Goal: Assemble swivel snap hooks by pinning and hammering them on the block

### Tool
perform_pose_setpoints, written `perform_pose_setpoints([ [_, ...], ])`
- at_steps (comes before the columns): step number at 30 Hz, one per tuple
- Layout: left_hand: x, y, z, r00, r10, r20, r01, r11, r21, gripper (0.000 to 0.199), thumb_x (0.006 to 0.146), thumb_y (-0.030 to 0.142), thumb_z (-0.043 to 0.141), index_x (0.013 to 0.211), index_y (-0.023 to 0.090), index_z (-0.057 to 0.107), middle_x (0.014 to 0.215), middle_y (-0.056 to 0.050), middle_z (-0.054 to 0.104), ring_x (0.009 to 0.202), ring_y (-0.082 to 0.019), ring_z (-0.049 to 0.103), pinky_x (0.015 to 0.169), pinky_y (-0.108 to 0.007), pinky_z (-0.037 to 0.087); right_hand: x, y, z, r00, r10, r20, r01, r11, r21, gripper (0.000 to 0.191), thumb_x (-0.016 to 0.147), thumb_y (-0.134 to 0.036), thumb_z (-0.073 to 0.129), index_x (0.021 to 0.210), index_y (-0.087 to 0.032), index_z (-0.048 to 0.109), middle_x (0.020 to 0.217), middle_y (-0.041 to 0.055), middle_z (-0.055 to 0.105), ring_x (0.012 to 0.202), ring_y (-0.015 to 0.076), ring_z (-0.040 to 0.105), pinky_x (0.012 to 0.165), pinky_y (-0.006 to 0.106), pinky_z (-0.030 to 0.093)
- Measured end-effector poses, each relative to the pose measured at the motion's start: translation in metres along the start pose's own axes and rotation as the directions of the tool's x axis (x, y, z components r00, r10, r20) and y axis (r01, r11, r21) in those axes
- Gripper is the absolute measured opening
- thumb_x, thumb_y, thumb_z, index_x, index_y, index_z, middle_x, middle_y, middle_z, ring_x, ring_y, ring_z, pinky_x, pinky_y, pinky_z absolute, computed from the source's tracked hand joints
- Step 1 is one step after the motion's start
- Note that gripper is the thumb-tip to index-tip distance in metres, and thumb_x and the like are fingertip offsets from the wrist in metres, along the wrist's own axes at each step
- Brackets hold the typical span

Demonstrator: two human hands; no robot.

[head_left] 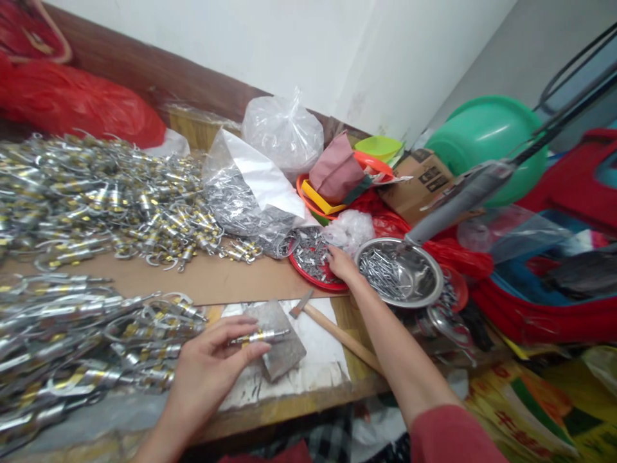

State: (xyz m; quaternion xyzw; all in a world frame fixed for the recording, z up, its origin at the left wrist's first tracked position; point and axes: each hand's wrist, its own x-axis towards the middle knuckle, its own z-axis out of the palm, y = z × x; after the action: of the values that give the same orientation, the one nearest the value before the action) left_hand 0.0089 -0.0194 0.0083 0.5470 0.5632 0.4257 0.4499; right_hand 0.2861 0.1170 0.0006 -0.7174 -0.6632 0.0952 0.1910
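Part (264,335) in left hand (207,370), pinched between thumb and fingers, nearly closed; rod end sticks out past fingertips over block (285,360). Right hand (341,263) at red tray (321,284), fingers low among small pieces (311,251); opening and grip too blurred to tell. Progress: one part in hand, similar ones in far heap (96,186) and near heap (87,341); can't tell which finished, so count left unknown. Hammer (342,334) lying on bench (270,413), unheld.

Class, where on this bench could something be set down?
Bare: the cardboard strip between the far pile and near pile of metal fittings, left of the red tray; and the white paper between metal block and hammer. Crowded: both piles, and around the steel bowl.
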Motion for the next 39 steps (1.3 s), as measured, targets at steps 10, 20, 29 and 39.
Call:
perform_pose_setpoints([
  [10, -0.005, 0.001, -0.002, 0.998, -0.041, 0.04, 0.041, 0.999, -0.003, 0.02, 0.057, 0.033, 0.07, 0.075, 0.025, 0.073, 0.086, -0.003, 0.073, 0.085, -0.023, 0.064, 0.081, -0.032, 0.048, -0.021, -0.012, 0.02, 0.997, -0.065, 0.029, 0.07, 0.976, -0.205, 0.017, 0.082, -0.029, 0.052, 0.094, -0.024, 0.062, 0.097, 0.003, 0.064, 0.09, 0.0178, 0.058, 0.08, 0.032, 0.043],
  [20, -0.008, -0.005, 0.004, 0.995, 0.088, 0.044, -0.088, 0.996, 0.01, 0.006, 0.057, 0.027, 0.069, 0.061, 0.024, 0.072, 0.085, -0.005, 0.071, 0.082, -0.021, 0.064, 0.077, -0.03, 0.049, -0.035, 0.009, 0.007, 0.969, -0.052, -0.24, 0.036, 0.997, -0.069, 0.018, 0.078, -0.028, 0.054, 0.083, -0.02, 0.07, 0.086, 0.0064, 0.065, 0.084, 0.019, 0.058, 0.078, 0.029, 0.042],
  [29, -0.01, -0.009, 0.005, 0.92, 0.39, 0.025, -0.39, 0.912, 0.123, 0.011, 0.063, 0.023, 0.066, 0.071, 0.023, 0.073, 0.072, -0.003, 0.064, 0.067, -0.015, 0.062, 0.061, -0.021, 0.049, -0.064, -0.027, 0.006, 0.972, 0.013, -0.236, 0.067, 0.943, 0.325, 0.014, 0.072, -0.017, 0.055, 0.082, -0.012, 0.064, 0.083, 0.0082, 0.067, 0.077, 0.0183, 0.062, 0.073, 0.032, 0.048],
  [39, -0.012, -0.011, 0.01, 0.992, 0.13, -0.004, -0.13, 0.991, -0.021, 0.047, 0.057, 0.019, 0.07, 0.103, 0.018, 0.063, 0.06, 0.005, 0.062, 0.053, -0.011, 0.058, 0.057, -0.02, 0.05, -0.162, -0.122, 0.005, 0.986, -0.076, 0.147, -0.083, 0.537, 0.839, 0.019, 0.064, -0.012, 0.064, 0.08, -0.018, 0.057, 0.069, -0.0006, 0.066, 0.066, 0.0141, 0.064, 0.064, 0.024, 0.051],
])
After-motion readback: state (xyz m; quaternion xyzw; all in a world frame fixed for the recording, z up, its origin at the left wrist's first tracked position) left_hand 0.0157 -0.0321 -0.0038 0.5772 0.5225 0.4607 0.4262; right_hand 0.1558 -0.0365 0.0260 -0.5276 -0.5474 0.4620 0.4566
